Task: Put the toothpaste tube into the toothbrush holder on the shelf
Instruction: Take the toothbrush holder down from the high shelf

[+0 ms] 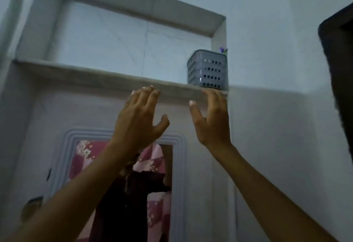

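Observation:
A grey perforated toothbrush holder (207, 69) stands at the right end of a stone shelf (95, 78) set in a wall niche. A small purple and green tip (223, 50) pokes above its far rim; what it belongs to is unclear. No toothpaste tube is plainly visible. My left hand (139, 121) is raised below the shelf edge, fingers spread, holding nothing. My right hand (212, 119) is raised just under the holder, fingers apart and fingertips near the shelf's front edge, also holding nothing.
Below the shelf hangs a framed mirror (122, 184) reflecting pink patterned cloth and a dark figure. A dark object (338, 81) juts in along the right edge. The niche's right wall stands close beside the holder.

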The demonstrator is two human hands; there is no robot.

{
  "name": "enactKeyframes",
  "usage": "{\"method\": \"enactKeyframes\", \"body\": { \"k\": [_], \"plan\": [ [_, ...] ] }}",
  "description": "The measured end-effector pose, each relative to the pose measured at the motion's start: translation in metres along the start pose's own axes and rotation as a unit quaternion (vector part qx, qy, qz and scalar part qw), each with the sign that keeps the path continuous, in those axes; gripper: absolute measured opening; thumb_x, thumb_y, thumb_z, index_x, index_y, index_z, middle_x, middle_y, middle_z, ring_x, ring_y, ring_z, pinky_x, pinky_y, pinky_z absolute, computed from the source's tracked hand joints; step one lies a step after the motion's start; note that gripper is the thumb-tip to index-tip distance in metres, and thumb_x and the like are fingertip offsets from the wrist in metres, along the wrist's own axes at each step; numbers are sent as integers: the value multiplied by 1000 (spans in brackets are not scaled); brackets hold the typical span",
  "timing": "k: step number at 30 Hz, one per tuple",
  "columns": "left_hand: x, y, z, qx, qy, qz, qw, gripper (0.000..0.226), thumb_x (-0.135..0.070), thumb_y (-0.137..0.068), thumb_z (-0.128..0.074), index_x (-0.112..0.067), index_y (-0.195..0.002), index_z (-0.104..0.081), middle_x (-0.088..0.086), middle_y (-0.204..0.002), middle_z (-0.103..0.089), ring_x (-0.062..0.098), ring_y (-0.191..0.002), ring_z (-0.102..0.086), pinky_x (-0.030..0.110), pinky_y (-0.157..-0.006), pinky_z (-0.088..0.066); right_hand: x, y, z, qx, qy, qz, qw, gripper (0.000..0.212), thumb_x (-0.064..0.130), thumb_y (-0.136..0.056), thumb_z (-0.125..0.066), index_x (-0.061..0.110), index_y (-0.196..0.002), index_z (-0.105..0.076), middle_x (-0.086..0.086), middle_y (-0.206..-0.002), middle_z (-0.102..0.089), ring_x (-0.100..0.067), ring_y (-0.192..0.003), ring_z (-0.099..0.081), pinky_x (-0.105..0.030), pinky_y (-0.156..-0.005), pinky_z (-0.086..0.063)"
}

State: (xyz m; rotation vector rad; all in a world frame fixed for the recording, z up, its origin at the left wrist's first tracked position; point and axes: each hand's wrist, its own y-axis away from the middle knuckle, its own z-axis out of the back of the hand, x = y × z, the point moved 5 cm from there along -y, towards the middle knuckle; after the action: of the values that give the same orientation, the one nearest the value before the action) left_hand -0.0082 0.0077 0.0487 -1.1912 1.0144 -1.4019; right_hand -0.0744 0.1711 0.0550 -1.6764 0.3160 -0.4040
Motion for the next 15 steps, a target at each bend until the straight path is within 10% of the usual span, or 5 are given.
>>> {"method": "enactKeyframes", "body": {
  "k": [7,15],
  "plan": [
    [11,-43,-17,0,-45,7,999,67,-42,-80,-50,-4,-134,-42,20,-144,-44,36,-133,-39,49,-115,-28,-52,-116,-31,29,18,-245,969,98,50,-70,-80,4,-142,-32,-14,-142,-38,-32,-129,-37,-52,-102,-44],
    [27,-50,-36,28,-69,19,997,74,-44,-82,-53,-6,-143,-33,16,-153,-32,31,-142,-28,50,-119,-19,-83,-151,-59,31,124,-317,940,117,54,-55,-86,5,-143,-26,-15,-142,-34,-31,-128,-34,-45,-101,-39]
  ]
}}
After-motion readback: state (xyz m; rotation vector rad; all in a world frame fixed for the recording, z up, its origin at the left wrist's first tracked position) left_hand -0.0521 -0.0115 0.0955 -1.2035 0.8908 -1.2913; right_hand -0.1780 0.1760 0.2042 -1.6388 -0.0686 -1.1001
